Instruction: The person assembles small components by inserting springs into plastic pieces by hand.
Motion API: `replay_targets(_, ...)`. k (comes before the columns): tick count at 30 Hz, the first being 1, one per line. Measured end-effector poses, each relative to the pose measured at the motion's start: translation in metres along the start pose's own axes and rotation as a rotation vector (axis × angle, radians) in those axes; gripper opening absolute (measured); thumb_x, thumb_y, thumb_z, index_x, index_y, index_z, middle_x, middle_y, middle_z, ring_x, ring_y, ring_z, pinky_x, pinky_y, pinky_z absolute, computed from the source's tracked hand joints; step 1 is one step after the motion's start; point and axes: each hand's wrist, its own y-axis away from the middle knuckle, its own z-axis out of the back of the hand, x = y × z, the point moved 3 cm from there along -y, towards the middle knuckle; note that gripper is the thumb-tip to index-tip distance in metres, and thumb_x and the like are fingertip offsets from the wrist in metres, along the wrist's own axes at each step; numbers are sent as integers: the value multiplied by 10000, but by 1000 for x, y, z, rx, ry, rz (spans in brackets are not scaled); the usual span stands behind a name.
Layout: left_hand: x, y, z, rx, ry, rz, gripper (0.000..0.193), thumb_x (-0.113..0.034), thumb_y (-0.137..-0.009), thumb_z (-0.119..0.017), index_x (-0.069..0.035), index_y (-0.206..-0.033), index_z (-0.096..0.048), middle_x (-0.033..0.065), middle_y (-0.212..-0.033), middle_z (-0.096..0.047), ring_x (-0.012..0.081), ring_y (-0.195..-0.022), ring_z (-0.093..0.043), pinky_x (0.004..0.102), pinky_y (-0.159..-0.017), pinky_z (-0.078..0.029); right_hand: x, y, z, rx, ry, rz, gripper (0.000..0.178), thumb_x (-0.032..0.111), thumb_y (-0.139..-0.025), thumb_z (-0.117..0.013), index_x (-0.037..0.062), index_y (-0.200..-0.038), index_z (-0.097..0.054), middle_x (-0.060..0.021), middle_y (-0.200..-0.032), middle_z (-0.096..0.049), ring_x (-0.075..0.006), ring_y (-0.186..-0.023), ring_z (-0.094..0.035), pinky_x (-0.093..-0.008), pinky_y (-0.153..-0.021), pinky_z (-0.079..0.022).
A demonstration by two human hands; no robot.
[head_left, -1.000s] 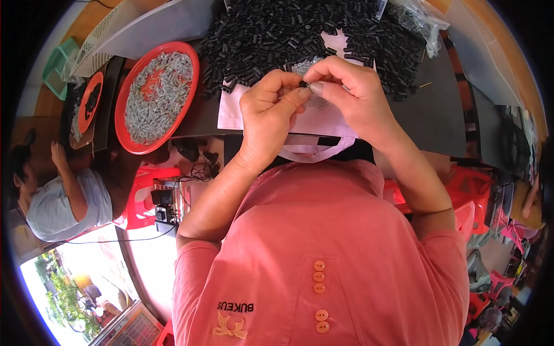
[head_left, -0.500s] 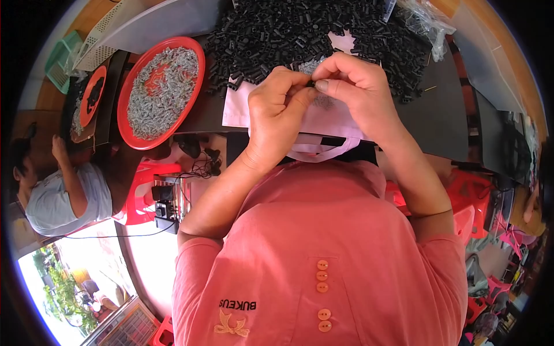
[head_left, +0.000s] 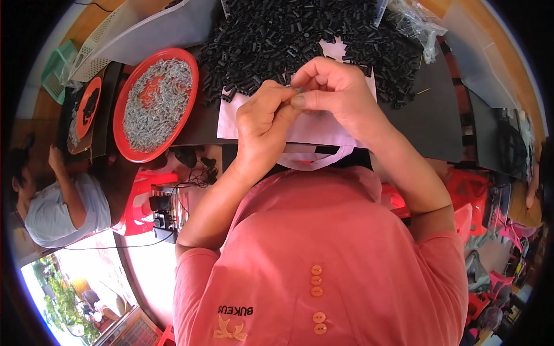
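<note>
Head view: both hands are hovering above a pink cloth (head_left: 231, 124), which is lying at the near edge of the dark table (head_left: 435, 109).
Left hand (head_left: 262, 118): its fingers are curling inward, the tips nearly touching those opposite; I cannot tell whether they are clamping anything.
Right hand (head_left: 340, 95): its thumb and index finger are reaching around the left fingertips; what lies between is staying hidden, so the grip cannot be told.
Black pieces (head_left: 288, 40): they are heaping up just beyond the hands, partly covering the cloth.
Red tray (head_left: 141, 156): it is holding silver parts (head_left: 156, 127), left of the heap.
Clear plastic (head_left: 418, 26): it is lying crumpled at the heap's far right.
Co-worker (head_left: 66, 202): this person is raising a hand near an orange plate (head_left: 82, 124).
</note>
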Motion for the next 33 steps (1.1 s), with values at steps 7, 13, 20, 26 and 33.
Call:
replay_targets(7,8,6,8,-54,151,242,150,102,-801,-664,32,-933,-647,57,-841,-593,114,-715,-521,227,-654,-425,27,-26,57,-148,998,467,73,81,-851,-652,37,-908,-660,-60,-788,-648,-177,-662,-621,-306,-622,-477)
replay_targets(13,9,4,8,-38,183,278,146,96,-798,-677,37,-930,-655,40,-835,-591,97,-718,-507,216,-656,-416,16,-64,83,-212,1698,560,259,72,-788,-646,167,-1026,-687,-44,-916,-618,-270,-903,-632,-384,-763,-493)
replay_targets(20,8,6,10,-23,236,288,172,115,-802,-676,32,-950,-654,42,-872,-598,81,-731,-530,201,-660,-428,2,-71,86,-136,1705,449,194,101,-741,-646,137,-921,-710,-61,-944,-645,-282,-951,-627,-428,-813,-460)
replay_targets(26,8,6,9,-15,243,298,175,116,-810,-676,34,-962,-653,44,-889,-597,77,-747,-537,194,-665,-430,4,-70,96,-167,1578,439,237,65,-779,-669,133,-1006,-684,-24,-915,-603,-258,-972,-601,-395,-826,-451)
replay_targets(33,6,3,9,-8,261,324,169,116,-816,-674,33,-961,-653,32,-895,-582,64,-725,-502,187,-634,-401,2,-74,92,-204,1626,566,255,61,-777,-670,153,-1014,-691,-18,-930,-597,-236,-976,-593,-378,-829,-440)
